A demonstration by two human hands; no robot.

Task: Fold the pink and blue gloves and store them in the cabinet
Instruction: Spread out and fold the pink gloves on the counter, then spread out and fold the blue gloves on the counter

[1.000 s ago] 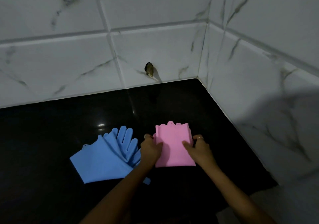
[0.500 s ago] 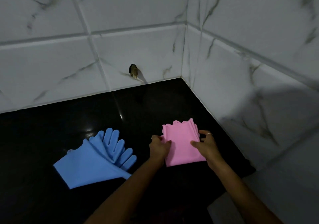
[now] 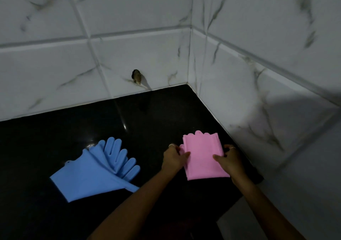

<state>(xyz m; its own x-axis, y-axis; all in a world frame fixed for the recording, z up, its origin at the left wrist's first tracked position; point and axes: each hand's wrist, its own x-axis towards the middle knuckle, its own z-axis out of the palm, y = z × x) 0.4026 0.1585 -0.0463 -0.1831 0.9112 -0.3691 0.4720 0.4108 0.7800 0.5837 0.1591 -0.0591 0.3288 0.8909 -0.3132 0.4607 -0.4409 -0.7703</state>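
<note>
The pink gloves [image 3: 202, 156] lie folded into a compact rectangle on the black countertop [image 3: 55, 138], their scalloped cuffs pointing away from me. My left hand [image 3: 174, 157] grips the left edge of the pink fold and my right hand [image 3: 228, 159] grips its right edge, thumbs on top. The blue gloves [image 3: 96, 169] lie flat and unfolded to the left, fingers spread toward the wall, a hand's width from my left hand. No cabinet is in view.
White marble-patterned tiled walls [image 3: 129, 45] meet in a corner behind and to the right of the counter. A small dark fitting [image 3: 136, 76] sticks out of the back wall just above the counter. The counter's front edge drops off at lower right.
The pink fold and both hands have shifted right, away from the blue gloves. The blue gloves have stayed where they lay.
</note>
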